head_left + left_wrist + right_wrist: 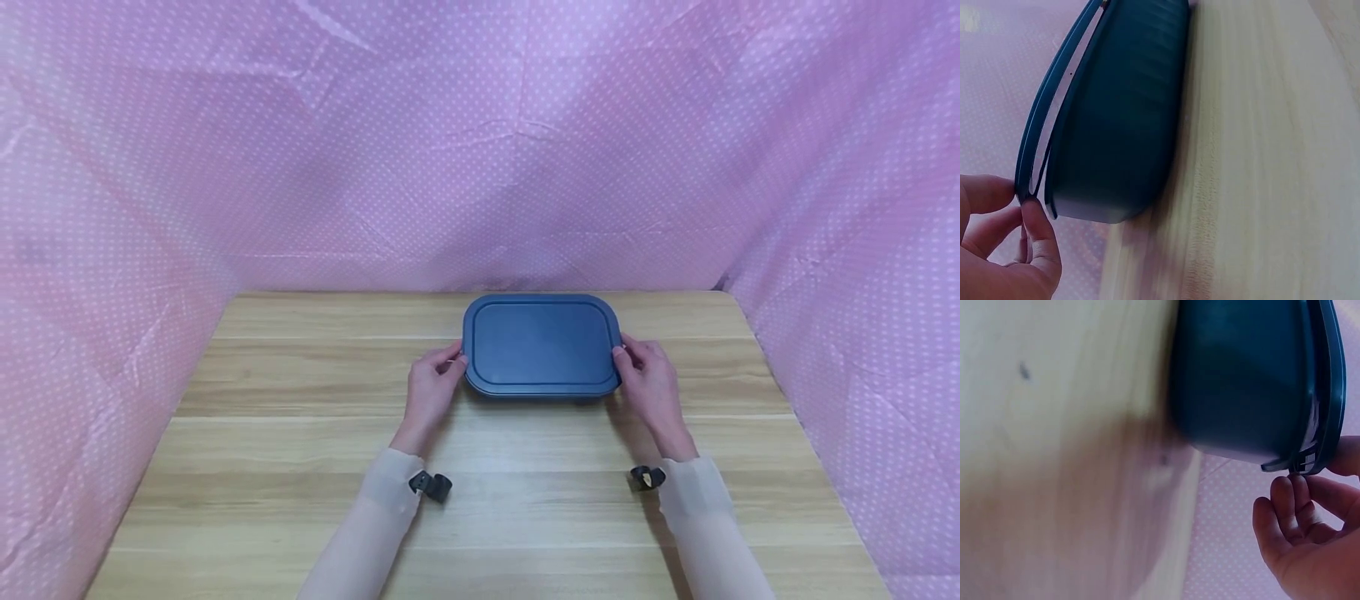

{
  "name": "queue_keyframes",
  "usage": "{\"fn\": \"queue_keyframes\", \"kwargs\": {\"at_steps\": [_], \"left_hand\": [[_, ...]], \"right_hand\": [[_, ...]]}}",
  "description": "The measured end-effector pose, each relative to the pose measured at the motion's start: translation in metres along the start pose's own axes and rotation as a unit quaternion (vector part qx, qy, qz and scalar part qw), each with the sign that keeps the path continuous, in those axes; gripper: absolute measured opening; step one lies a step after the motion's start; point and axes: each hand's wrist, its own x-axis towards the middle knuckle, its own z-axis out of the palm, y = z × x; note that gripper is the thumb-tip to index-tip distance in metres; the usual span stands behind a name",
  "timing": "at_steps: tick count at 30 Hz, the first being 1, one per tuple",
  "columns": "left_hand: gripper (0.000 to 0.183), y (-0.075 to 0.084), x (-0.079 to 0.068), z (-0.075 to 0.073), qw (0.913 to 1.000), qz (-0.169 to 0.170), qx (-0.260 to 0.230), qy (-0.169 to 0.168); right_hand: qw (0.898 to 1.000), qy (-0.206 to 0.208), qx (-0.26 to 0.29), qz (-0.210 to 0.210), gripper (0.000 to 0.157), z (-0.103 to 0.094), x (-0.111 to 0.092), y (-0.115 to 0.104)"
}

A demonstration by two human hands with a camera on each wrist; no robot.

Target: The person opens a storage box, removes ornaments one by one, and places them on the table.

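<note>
"What's there, counted?"

"One dark-blue box [1122, 112], one matching lid [543, 346], two hands and one wooden table [525, 492]."

"Where, and pointing which way?"

"Near the table's far edge — long axis running left to right, parallel to that edge. A gap shows between lid and box."

"The fingers?"

"Left hand [433, 387] pinches the lid's left end — right hand [652, 390], its right end."
</note>
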Motion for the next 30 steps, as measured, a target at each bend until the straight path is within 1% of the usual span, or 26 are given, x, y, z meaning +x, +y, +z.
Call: {"fn": "queue_keyframes", "kwargs": {"at_steps": [6, 12, 22, 30], "left_hand": [[0.036, 0.005, -0.003, -0.005, 0.9999, -0.001, -0.013, -0.003], [0.036, 0.008, -0.007, -0.013, 0.9994, -0.002, -0.035, 0.005], [0.036, 0.012, -0.012, -0.027, 0.9982, 0.004, -0.058, 0.014], [0.037, 0.013, -0.015, -0.040, 0.9972, -0.011, -0.068, 0.030]], "right_hand": [[1.000, 0.015, 0.009, -0.014, 0.042, -0.003, -0.002, -0.006], [0.999, 0.021, 0.008, -0.031, 0.041, -0.005, -0.007, -0.015], [0.998, 0.017, 0.029, -0.049, 0.038, -0.003, -0.013, -0.029], [0.997, 0.008, 0.060, -0.049, 0.039, 0.001, -0.018, -0.041]]}}
